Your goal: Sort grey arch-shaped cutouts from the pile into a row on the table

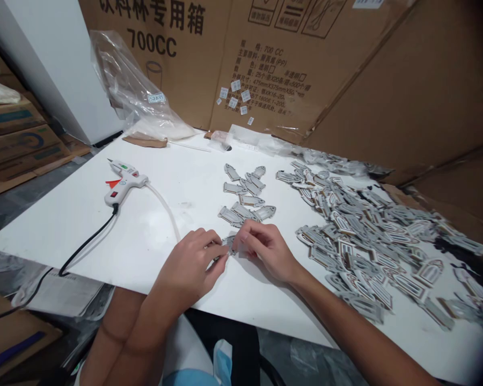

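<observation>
Near the front middle of the white table, a small grey piece lies between my two hands. My left hand has its fingers closed at the left side of that piece. Opposite it, my right hand is pinched at the piece's right side, with something small and clear-looking under its fingertips. Just beyond the hands lies a loose group of flat grey arched pieces. A large heap of similar pieces spreads over the table's right side.
A white glue gun with an orange trigger lies on the table at the left, its black cord running over the front edge. Plastic bags and large cardboard boxes stand behind.
</observation>
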Motion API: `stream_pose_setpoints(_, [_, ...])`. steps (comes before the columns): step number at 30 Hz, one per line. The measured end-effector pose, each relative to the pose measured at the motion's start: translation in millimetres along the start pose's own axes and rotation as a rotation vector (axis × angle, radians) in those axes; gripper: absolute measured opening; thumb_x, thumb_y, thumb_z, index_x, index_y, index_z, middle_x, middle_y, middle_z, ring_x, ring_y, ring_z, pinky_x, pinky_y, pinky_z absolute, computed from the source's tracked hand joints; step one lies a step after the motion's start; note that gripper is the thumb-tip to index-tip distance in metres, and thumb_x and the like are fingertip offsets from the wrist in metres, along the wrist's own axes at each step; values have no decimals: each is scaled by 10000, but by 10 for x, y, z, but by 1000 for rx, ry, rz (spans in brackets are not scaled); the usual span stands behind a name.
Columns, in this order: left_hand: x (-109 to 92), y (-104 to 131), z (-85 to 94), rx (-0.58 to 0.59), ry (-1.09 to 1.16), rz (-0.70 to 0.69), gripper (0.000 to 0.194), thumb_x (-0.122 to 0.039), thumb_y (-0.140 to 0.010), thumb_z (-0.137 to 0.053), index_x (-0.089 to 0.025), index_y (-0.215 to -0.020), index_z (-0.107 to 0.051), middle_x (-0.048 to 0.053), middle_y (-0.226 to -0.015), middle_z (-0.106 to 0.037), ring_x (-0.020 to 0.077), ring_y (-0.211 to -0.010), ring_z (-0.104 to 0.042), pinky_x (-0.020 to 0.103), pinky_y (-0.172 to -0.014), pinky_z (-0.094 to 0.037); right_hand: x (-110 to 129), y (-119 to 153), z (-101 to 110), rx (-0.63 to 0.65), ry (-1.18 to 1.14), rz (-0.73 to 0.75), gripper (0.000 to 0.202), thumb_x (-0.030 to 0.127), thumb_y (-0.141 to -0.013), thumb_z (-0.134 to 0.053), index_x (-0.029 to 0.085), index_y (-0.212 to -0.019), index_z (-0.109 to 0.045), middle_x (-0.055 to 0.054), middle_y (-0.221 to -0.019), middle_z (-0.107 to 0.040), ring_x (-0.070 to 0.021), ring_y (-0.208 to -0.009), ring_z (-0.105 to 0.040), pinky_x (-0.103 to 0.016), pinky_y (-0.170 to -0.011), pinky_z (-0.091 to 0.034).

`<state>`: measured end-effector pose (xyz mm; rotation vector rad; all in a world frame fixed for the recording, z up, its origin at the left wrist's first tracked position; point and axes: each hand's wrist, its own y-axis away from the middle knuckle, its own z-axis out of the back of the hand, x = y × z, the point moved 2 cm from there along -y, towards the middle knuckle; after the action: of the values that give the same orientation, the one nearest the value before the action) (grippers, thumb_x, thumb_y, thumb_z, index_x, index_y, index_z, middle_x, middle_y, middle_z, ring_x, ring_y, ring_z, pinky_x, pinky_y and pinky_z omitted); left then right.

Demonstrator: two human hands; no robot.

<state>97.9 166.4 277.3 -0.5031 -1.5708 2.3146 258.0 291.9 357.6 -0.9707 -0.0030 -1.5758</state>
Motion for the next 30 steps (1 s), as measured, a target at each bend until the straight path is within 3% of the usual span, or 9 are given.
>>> stream_pose_setpoints(4, [29,14,41,48,15,-7,147,-234,-1022,-722,-185,-1145,-786,55,-1048,-804,247,-925,-702,445,-833,-564,52,12,1,8,172,54,364,445,-1119,-610,220,-863,-739,22,-671,-612,-154,-604,-509,-322,-612,-364])
stream_pose_setpoints(7, [44,17,53,33,45,-36,66,-227,-1022,-737,-202,-1032,-798,42,-1050,-828,235,-936,-718,427,-829,-552,67,19,-2,1,219,75,343,401,-1115,-593,219,-862,-737,12,-705,-628,-163,-633,-526,-329,-627,-370])
stream_pose_setpoints(9, [44,16,48,28,28,-57,117,-216,-1042,-713,-208,-976,-809,45,-1055,-833,229,-941,-716,425,-833,-548,71,26,-9,0,249,90,331,379,-1113,-585,223,-859,-729,10,-708,-631,-169,-638,-529,-332,-628,-371])
stream_pose_setpoints(17, [34,11,-17,127,-47,-47,174,-285,-1052,-735,-243,-1200,-815,51,-1165,-800,258,-1032,-606,441,-863,-527,146,36,-15,22,321,268,281,261,-1089,-579,243,-831,-688,-17,-793,-660,-206,-744,-594,-371,-717,-438])
stream_pose_setpoints(22, [12,-23,-65,10,-202,-39,153,-221,-1078,-666,-229,-1138,-806,76,-1152,-765,280,-1034,-596,448,-838,-493,144,2,13,-70,419,291,279,225,-1070,-581,244,-807,-671,-22,-771,-654,-216,-751,-583,-387,-724,-441])
stream_pose_setpoints(26, [-2,-25,-4,-49,-208,36,212,-259,-1092,-643,-194,-1270,-736,113,-1222,-730,292,-1076,-605,466,-888,-503,90,-27,44,-201,590,225,234,241,-1078,-579,243,-890,-719,-42,-842,-696,-236,-813,-624,-406,-760,-468])
stream_pose_setpoints(30, [44,16,110,-33,-147,62,210,-285,-1037,-726,-181,-1219,-728,102,-1187,-717,297,-1071,-612,470,-902,-495,14,-72,131,-286,711,158,222,257,-1103,-553,232,-1090,-773,-71,-1086,-786,-269,-1038,-699,-430,-894,-511])
